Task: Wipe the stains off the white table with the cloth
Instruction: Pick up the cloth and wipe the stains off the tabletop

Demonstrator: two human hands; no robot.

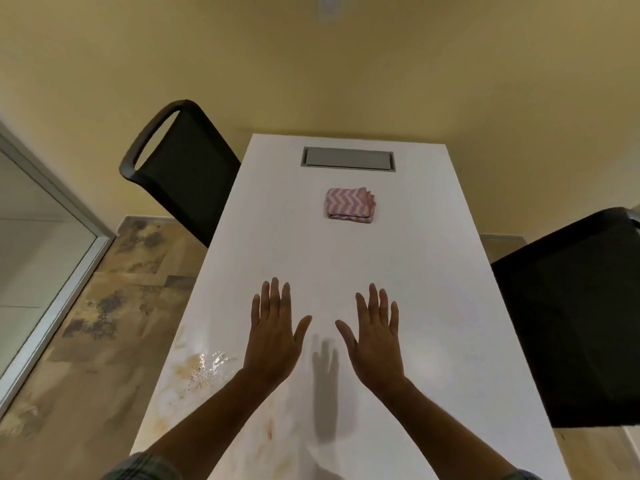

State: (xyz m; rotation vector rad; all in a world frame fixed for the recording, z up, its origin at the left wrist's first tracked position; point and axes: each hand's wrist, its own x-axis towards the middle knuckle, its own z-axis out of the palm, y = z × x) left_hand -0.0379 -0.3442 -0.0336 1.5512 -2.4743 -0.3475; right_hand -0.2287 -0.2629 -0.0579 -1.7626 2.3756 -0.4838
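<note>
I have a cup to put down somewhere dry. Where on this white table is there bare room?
The white table is bare along its right side, and between the folded pink zigzag cloth and the open left hand and right hand. Avoid the near left: wet brownish stains spread there. The grey hatch fills the far end.

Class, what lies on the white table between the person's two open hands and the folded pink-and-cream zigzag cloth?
Nothing: in the head view, the white table is bare between the left hand, right hand and folded zigzag cloth.
</note>
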